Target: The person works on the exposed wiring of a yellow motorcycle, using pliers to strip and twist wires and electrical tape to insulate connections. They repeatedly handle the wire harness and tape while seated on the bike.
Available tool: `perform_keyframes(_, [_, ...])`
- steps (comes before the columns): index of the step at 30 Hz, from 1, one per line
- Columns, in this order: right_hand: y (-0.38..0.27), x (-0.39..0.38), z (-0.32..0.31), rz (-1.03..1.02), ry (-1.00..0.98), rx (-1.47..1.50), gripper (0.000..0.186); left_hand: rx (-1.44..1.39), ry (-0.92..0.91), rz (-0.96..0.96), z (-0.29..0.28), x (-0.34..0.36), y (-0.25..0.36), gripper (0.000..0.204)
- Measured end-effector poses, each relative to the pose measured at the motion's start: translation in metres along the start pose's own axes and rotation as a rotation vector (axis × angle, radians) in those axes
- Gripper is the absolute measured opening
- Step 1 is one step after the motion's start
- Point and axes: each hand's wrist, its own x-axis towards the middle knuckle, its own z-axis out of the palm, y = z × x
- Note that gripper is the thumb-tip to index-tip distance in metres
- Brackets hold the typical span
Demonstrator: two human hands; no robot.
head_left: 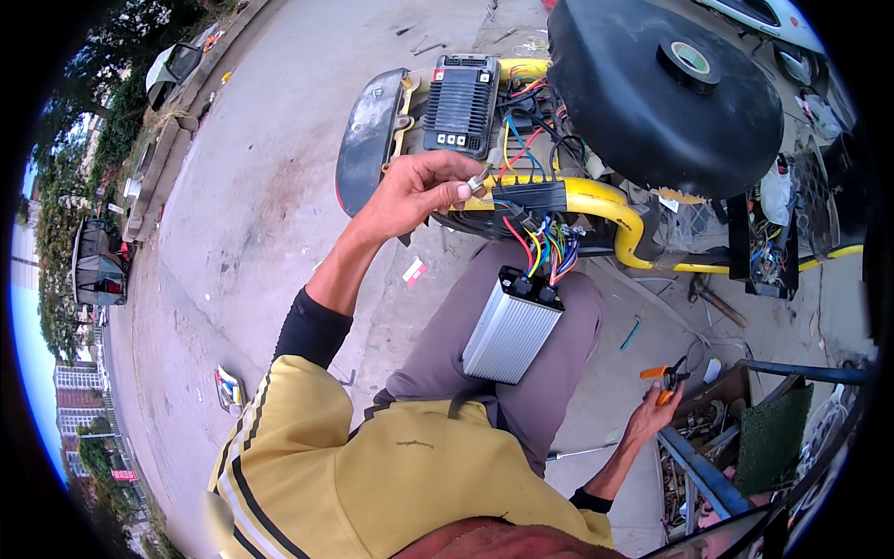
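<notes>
At the left, the left hand [419, 194] has its fingers pinched on a small silvery metal piece [477, 183], held just above the yellow tubular frame [596, 197]. It looks light and stiff, perhaps slippery, so a fingertip hold seems right. Its exact shape is too small to tell. On the frame's far side lies a black finned rectangular box [460, 104], probably rigid and fairly heavy, best held by its long edges.

Farther right and nearer, a silver ribbed metal box [514, 334] rests tilted across the thighs. It is likely stiff and weighty; grip its ribbed sides, not the thin multicoloured wires [548, 244] at its far end, which look soft and easily strained. Its end cap is black.

At the near right, the right hand [639, 421] has its fingers closed around an orange-and-black hand tool [667, 380], seemingly light, its grips easiest to hold.
</notes>
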Motion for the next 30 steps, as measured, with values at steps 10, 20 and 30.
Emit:
perform_keyframes(10, [-0.239, -0.064, 0.025, -0.283, -0.693, 0.449, 0.063, 0.014, 0.033, 0.06, 0.008, 0.007, -0.011, 0.022])
perform_keyframes(20, [-0.378, -0.094, 0.109, -0.886, -0.488, -0.369, 0.046, 0.095, 0.111, 0.173, 0.013, 0.007, -0.019, 0.023])
perform_keyframes(30, [-0.364, -0.092, 0.139, -0.983, -0.334, -0.676, 0.043, 0.019, 0.118, 0.223, 0.015, 0.005, -0.023, 0.023])
